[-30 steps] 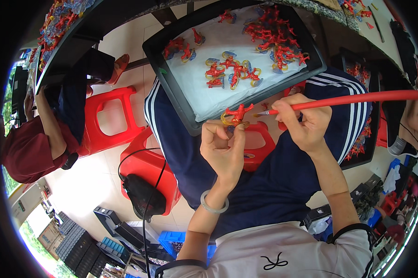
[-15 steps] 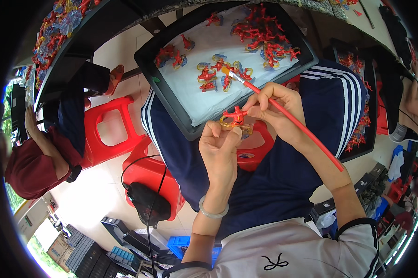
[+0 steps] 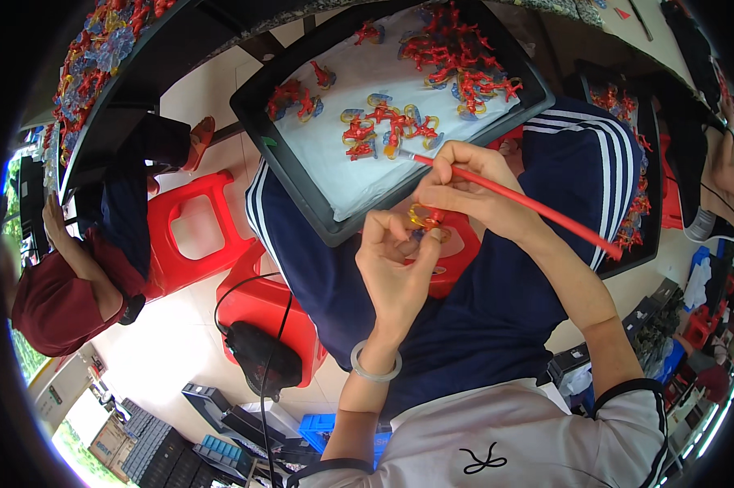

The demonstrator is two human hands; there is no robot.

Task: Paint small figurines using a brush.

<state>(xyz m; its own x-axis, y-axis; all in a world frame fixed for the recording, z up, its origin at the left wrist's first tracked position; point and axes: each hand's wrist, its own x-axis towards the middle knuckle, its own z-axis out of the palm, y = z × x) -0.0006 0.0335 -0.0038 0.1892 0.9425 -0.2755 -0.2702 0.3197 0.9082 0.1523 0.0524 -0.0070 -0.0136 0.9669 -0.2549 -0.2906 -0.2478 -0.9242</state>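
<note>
Over my lap, my left hand (image 3: 395, 260) pinches a small red plastic figure (image 3: 429, 220) with yellow loops between thumb and fingers. My right hand (image 3: 473, 187) meets it there, its fingertips also on the figure and hiding part of it. A long red-handled paintbrush (image 3: 521, 199) is tucked in that same right hand, its orange bristles pointing at the tray. Beyond my hands, a black tray (image 3: 298, 199) lined with white sheet rests on my legs. Several similar figures (image 3: 395, 126) lie grouped near its middle, and a denser pile (image 3: 464, 61) fills its far right.
Red plastic stools (image 3: 277, 325) stand under and left of me, one bearing a black bag (image 3: 261, 358) with a cable. At far left a person in a maroon shirt (image 3: 74, 293) sits by a bench heaped with figures (image 3: 103, 49). Another tray of figures (image 3: 627, 220) lies right of my leg.
The figure has been turned in my fingers, its yellow loops now facing up and its red body mostly covered. The brush has tilted flatter, its bristles lower over the tray.
</note>
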